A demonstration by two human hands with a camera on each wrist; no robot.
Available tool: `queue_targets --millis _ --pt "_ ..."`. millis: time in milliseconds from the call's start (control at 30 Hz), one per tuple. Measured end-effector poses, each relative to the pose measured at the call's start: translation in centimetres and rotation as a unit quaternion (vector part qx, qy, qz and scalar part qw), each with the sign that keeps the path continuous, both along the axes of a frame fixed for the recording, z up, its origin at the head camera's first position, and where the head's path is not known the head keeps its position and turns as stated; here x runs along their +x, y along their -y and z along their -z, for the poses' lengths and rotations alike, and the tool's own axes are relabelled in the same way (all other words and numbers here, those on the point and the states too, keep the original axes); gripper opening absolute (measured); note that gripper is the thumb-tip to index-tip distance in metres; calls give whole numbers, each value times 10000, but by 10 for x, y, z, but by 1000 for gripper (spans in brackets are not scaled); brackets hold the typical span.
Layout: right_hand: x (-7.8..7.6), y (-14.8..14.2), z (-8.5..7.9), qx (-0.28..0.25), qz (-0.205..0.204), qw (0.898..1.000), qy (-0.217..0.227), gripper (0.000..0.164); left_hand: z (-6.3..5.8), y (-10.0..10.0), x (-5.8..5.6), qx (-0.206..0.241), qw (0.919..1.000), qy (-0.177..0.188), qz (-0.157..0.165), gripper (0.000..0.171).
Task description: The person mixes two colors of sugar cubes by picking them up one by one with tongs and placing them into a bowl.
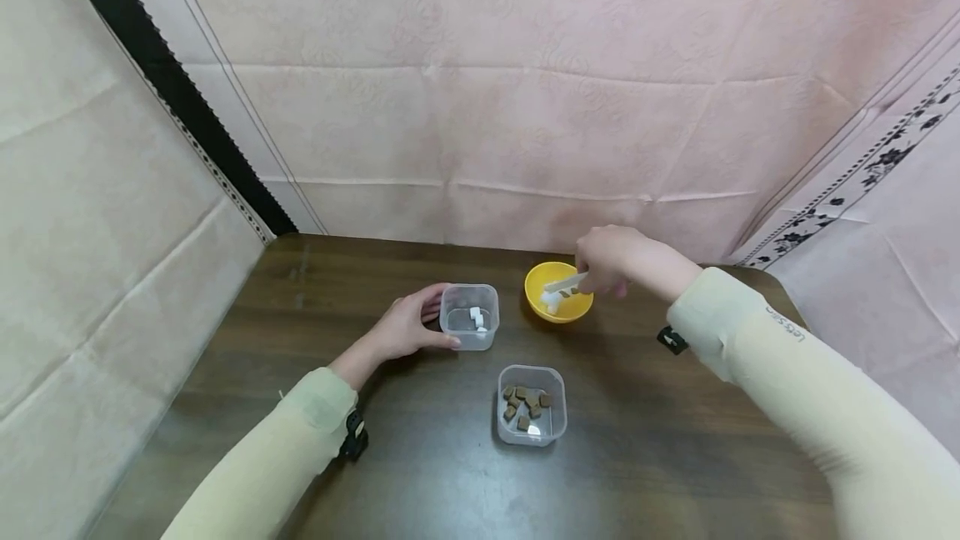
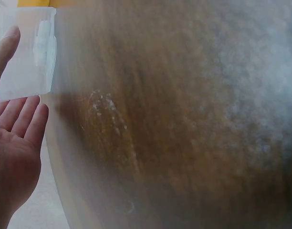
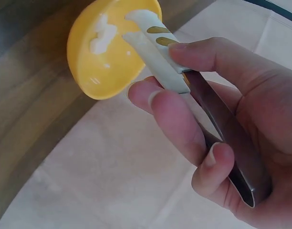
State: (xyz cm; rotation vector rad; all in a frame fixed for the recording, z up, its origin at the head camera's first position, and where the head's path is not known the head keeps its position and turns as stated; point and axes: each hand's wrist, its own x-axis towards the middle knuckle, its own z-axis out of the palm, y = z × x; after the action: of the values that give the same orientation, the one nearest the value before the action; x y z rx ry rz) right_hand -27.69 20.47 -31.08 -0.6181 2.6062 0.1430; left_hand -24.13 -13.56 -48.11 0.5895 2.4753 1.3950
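My left hand (image 1: 400, 328) holds a clear plastic container (image 1: 454, 338) from its left side, with the thumb on the near side and the fingers on the far side. A few white cubes (image 1: 477, 317) lie inside it. In my right hand (image 1: 613, 255) is a pair of metal tongs (image 3: 223, 117) with white slotted tips (image 3: 155, 61). The tips stand apart over the yellow bowl (image 1: 559, 316), with nothing between them in the right wrist view. White pieces (image 3: 103, 36) sit together inside the bowl.
Closer to me, a second clear container (image 1: 556, 423) holds several brown cubes (image 1: 522, 422). All of these stand on a dark wooden table (image 1: 420, 457). Pale cloth (image 1: 480, 123) hangs behind the table's back edge and at both sides.
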Motion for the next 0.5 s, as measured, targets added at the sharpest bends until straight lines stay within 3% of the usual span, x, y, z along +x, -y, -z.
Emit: queue_targets --millis 500 --pt "11 -1 -21 -543 -250 9974 -414 12 0 0 -2 27 10000 79 3 91"
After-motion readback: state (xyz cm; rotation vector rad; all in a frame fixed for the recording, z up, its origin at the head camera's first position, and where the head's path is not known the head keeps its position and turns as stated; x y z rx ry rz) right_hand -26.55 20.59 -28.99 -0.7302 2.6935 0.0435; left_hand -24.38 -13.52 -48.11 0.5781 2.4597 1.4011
